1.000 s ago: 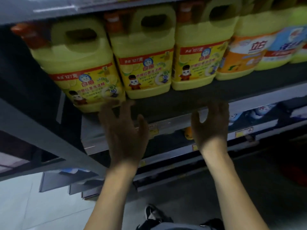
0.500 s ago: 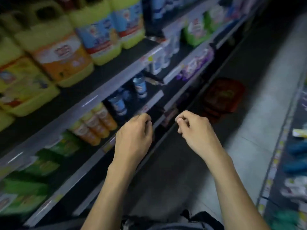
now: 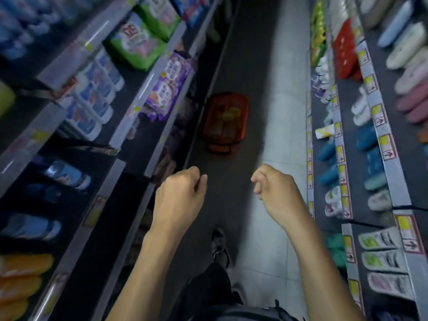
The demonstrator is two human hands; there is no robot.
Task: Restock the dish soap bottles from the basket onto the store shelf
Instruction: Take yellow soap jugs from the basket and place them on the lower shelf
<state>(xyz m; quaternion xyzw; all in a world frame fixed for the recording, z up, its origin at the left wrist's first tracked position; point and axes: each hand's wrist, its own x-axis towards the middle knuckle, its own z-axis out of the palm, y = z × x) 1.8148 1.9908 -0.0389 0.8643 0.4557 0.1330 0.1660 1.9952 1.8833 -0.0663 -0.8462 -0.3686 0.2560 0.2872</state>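
A red wire basket [image 3: 225, 135] stands on the dark aisle floor ahead, close to the foot of the left shelving. Something yellow [image 3: 231, 111] lies inside it, too blurred to name. My left hand [image 3: 179, 200] and my right hand [image 3: 276, 195] are held out side by side over the floor, well short of the basket. The fingers of both are curled in and hold nothing. A sliver of a yellow-green dish soap jug [image 3: 5, 98] shows at the far left edge on the left shelf [image 3: 69, 63].
Shelving lines both sides of a narrow aisle. On the left are green and purple packs [image 3: 166, 86], blue-white bottles and orange bottles [image 3: 20, 267]. Slippers [image 3: 370, 158] fill the right shelves. My shoe [image 3: 218, 246] is on the floor below my hands.
The view has swung from the yellow jugs on the shelf to the right, down the aisle. My hands left the shelf edge, dropped and curled. The basket is now straight ahead.
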